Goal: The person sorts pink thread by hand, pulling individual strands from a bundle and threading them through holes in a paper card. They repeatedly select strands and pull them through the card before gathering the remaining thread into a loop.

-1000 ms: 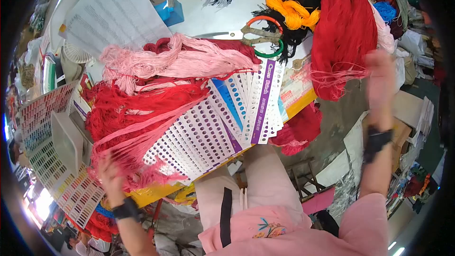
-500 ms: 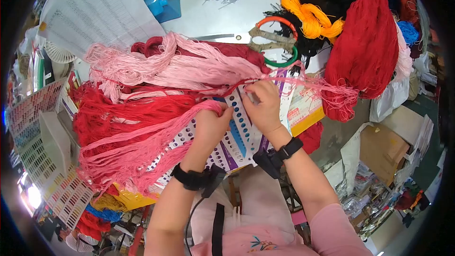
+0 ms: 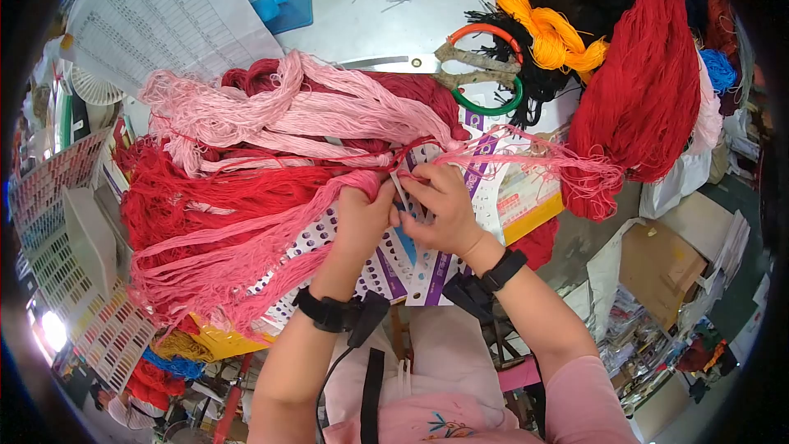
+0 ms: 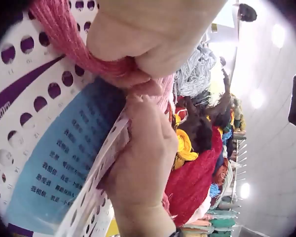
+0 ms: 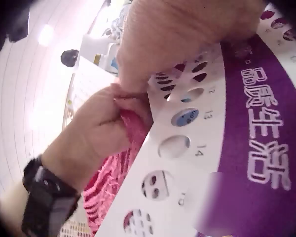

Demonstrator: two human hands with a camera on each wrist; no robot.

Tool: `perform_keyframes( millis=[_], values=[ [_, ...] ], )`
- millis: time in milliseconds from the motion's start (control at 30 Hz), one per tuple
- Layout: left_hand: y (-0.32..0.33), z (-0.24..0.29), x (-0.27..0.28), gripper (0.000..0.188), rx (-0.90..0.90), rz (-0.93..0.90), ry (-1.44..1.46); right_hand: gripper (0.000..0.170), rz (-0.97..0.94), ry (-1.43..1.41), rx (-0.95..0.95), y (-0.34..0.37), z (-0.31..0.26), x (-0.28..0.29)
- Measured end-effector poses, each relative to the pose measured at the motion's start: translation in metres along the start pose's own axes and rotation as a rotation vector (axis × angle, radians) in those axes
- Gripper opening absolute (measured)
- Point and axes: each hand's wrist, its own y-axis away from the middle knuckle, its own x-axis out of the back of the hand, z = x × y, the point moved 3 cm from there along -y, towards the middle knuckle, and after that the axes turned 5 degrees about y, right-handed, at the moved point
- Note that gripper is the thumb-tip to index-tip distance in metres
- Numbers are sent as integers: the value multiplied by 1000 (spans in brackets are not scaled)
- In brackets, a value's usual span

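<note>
In the head view, my left hand (image 3: 362, 212) grips a bundle of pink thread (image 3: 238, 259), which trails left across the table. The strands run between its curled fingers in the left wrist view too. Close beside it, my right hand (image 3: 444, 210) pinches the edge of a white punched thread card (image 5: 172, 153) with a purple printed band. That card is tilted up from the fan of similar cards. The fingertips of both hands come together at the card's far end, and the thread there is partly hidden by them.
Light pink thread (image 3: 279, 119) and red thread (image 3: 205, 189) lie beyond my hands. Large scissors (image 3: 485, 74) with orange and green handles rest behind, near yellow thread (image 3: 551, 33). A big red hank (image 3: 641, 90) hangs over the right edge. A printed sheet (image 3: 164, 20) stands back left.
Both hands have come in from the sides to the middle. The left has taken up the pink bundle; the right has moved from the hanging red hank to the cards and tilted one up.
</note>
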Motion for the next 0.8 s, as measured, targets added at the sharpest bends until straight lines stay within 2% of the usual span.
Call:
perform_keyframes(
  millis=[33, 133, 200, 233, 300, 333, 367, 433, 467, 500, 567, 600, 633, 667, 733, 767, 800],
  values=[
    [-2, -6, 1, 13, 2, 0, 1, 41, 6, -73, -24, 0, 2, 1],
    [-4, -11, 5, 17, -69, 56, -150, 37, 60, -52, -70, -1, -2, 0],
    [8, -9, 18, 13, 69, 151, 107, 35, 54, -17, -70, -1, -3, -1],
    [16, -1, 22, 13, 72, 149, 101, 33, 54, 19, -69, -2, -2, -1],
    [33, 10, 26, 12, 175, -63, 663, 29, 78, -8, -64, 2, 4, -5],
    [38, 7, 31, 19, 279, -178, 859, 27, 95, -37, -47, 3, 5, -6],
    [36, 7, 30, 19, 281, -176, 857, 27, 96, -39, -49, 4, 6, -6],
    [27, 10, 19, 22, 264, -398, 548, 27, 66, -288, -146, 6, 12, -4],
    [17, 1, 12, 21, 229, -377, 303, 27, 63, -284, -148, 6, 13, -4],
    [12, 1, 8, 21, 230, -381, 311, 28, 70, -272, -152, 5, 14, -5],
    [6, 4, 8, 22, -28, -189, -303, 28, 69, -256, -159, 2, 11, -7],
    [15, 20, 13, 14, -21, -113, -369, 31, 104, -99, -154, -1, 4, -9],
    [25, 29, 31, 15, 140, -48, -263, 34, 141, 56, -152, -3, -1, -9],
    [35, 36, 49, 17, 297, 20, -160, 42, 38, 30, -203, -4, -2, -10],
    [52, 51, 69, 20, 278, 254, -71, 43, 35, 18, -236, -3, -2, -13],
    [67, 64, 128, 13, 199, 73, 101, 43, 24, 8, -263, -2, -2, -15],
    [80, 79, 148, 10, 175, 169, 243, 43, 35, 7, -262, -4, -1, -14]
  ],
)
